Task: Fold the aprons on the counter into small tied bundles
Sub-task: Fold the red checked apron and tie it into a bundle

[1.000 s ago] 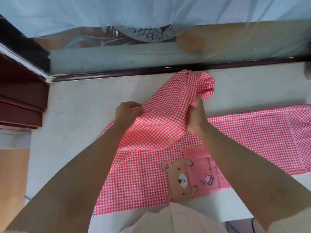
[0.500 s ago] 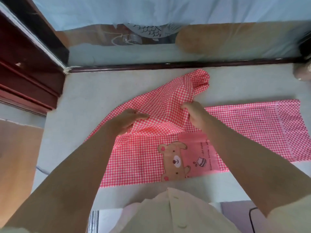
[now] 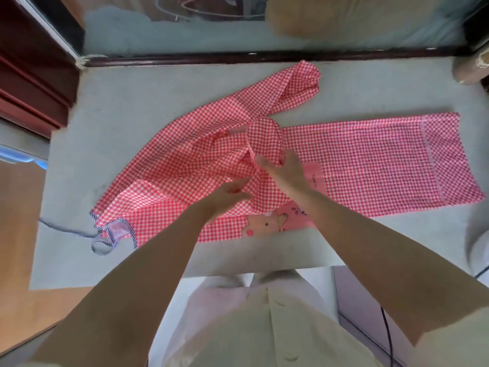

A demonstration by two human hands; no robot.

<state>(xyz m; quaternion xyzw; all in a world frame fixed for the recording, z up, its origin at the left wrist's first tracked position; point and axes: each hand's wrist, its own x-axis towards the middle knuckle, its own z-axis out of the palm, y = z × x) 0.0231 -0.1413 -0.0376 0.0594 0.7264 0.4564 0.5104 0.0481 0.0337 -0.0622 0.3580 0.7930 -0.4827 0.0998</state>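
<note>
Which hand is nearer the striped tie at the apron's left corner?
Left. The left hand rests on the apron, right of the striped tie; the right hand lies farther right, by the pink pocket.

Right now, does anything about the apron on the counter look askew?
Yes: the apron lies unevenly, one end bunched toward the window, and its loose tie trails to the left edge of the counter, where it could slip off.

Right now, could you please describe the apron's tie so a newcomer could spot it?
Find the grey counter and the red-checked apron spread on it. At the apron's near left corner lies the tie, a thin cord looped on the counter. Its blue stripes set it apart from the red checks.
</note>
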